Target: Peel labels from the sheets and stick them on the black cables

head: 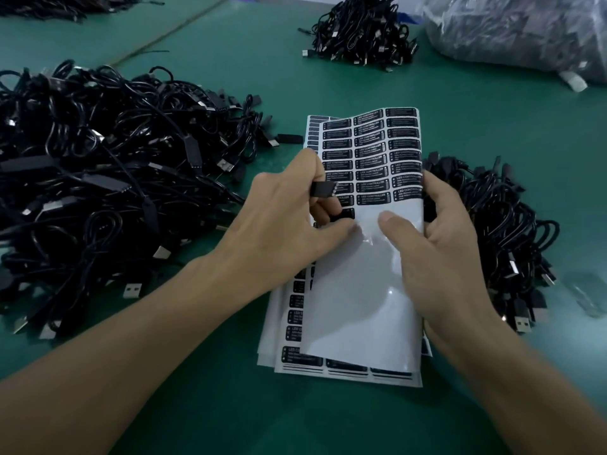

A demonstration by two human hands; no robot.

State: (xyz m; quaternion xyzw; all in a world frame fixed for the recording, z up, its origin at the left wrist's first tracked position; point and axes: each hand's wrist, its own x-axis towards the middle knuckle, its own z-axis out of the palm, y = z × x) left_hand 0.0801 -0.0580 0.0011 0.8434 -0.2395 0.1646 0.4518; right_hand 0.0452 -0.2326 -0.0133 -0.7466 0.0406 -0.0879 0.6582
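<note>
Sheet [361,290] raised over a stack [345,372] on the tabletop [230,405], right hand [443,244] gripping its edge; left hand [282,218] clasps a plug [323,188] and pinches a label [343,214]. Cables [98,175] heaped alongside.

The top sheet [368,290] curls up off the stack [345,372], its lower half bare white, with black labels [371,152] above. Black cables [98,159] lie heaped on either side.

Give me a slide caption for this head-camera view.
Left hand pinches a black label off the sheet held by the right hand, between cable heaps.
</note>
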